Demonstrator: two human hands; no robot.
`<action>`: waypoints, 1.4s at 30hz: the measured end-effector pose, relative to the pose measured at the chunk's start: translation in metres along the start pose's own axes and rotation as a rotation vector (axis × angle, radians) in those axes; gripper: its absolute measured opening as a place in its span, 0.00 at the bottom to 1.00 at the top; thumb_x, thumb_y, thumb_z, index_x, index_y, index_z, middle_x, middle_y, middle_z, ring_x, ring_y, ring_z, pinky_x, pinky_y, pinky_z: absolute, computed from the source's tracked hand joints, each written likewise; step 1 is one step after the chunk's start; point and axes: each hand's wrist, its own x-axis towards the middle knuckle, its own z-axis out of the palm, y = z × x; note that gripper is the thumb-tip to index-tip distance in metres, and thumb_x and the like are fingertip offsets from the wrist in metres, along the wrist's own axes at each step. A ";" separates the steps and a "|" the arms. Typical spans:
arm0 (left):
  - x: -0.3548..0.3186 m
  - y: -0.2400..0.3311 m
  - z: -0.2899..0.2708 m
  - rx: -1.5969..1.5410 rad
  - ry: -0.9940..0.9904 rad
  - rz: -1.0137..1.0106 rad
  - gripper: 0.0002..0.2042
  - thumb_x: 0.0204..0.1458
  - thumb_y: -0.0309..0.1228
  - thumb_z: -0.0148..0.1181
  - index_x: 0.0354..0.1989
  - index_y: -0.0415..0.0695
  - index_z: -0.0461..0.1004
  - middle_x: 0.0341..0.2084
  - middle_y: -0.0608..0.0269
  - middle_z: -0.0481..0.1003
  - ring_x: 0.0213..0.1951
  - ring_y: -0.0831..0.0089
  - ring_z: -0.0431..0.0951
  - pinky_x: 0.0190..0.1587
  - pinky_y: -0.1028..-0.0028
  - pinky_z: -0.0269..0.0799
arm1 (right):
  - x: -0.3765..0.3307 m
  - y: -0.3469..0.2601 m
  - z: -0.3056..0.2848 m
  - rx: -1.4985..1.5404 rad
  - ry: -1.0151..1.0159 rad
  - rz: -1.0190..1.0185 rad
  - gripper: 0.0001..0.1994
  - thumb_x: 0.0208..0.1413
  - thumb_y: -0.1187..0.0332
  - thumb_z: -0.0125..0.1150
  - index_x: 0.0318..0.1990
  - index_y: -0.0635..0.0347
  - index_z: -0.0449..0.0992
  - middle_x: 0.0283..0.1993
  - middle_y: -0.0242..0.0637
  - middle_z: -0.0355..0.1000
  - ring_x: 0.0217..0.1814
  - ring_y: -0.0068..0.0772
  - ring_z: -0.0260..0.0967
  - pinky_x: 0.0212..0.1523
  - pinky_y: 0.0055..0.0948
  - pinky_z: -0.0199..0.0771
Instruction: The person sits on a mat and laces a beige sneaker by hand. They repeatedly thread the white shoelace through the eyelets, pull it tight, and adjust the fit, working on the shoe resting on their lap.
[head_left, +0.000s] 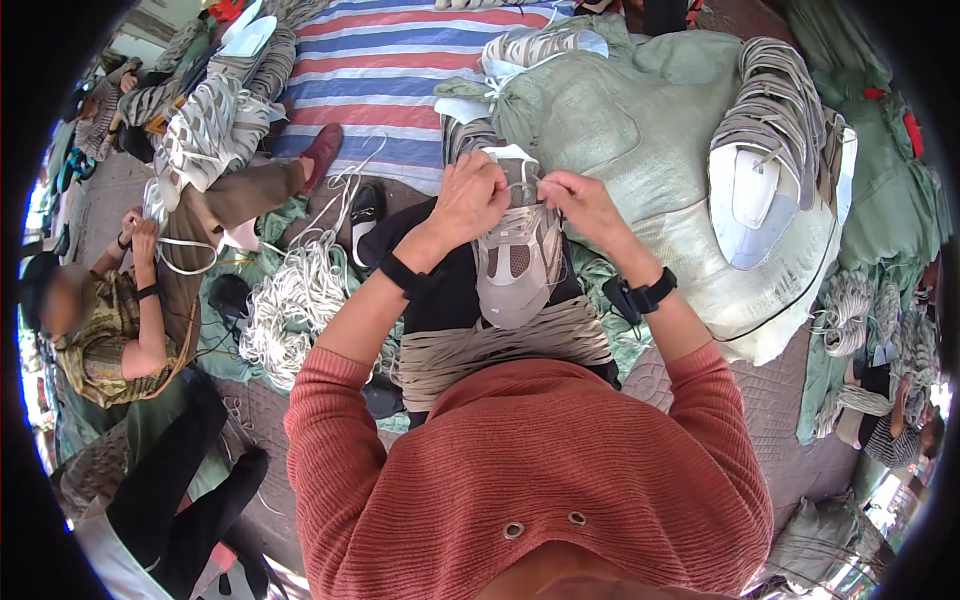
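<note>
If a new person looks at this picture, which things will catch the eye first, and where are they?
At the centre, the left hand and the right hand pinch at the lace area of a grey-beige shoe upper lying on the person's lap. Left of it, a heap of white laces lies on the floor. To the right, a stack of shoe uppers rests on a big green sack.

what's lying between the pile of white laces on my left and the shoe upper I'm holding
In the head view, your left forearm in its red sleeve crosses between the pile of white laces and the shoe upper, above dark cloth on your lap.
</note>
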 end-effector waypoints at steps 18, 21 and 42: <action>-0.153 -0.012 -0.168 0.153 -0.522 -0.899 0.20 0.54 0.48 0.58 0.29 0.40 0.76 0.15 0.61 0.75 0.21 0.70 0.76 0.23 0.71 0.69 | -0.004 0.025 0.011 0.011 0.088 -0.292 0.12 0.56 0.64 0.52 0.26 0.60 0.75 0.30 0.32 0.70 0.30 0.25 0.66 0.32 0.25 0.64; -0.106 0.008 -0.137 0.196 -0.150 -0.494 0.12 0.54 0.39 0.60 0.30 0.41 0.75 0.18 0.57 0.74 0.22 0.62 0.76 0.29 0.67 0.70 | -0.003 0.021 0.003 0.018 -0.062 -0.152 0.10 0.55 0.65 0.53 0.26 0.59 0.76 0.30 0.32 0.69 0.32 0.26 0.66 0.34 0.24 0.64; 0.013 0.021 0.000 0.007 -0.163 0.256 0.11 0.40 0.20 0.63 0.33 0.44 0.71 0.27 0.65 0.66 0.36 0.67 0.69 0.43 0.67 0.56 | 0.013 0.026 0.012 0.420 -0.189 0.252 0.09 0.47 0.66 0.57 0.20 0.60 0.76 0.21 0.30 0.69 0.26 0.26 0.65 0.32 0.25 0.64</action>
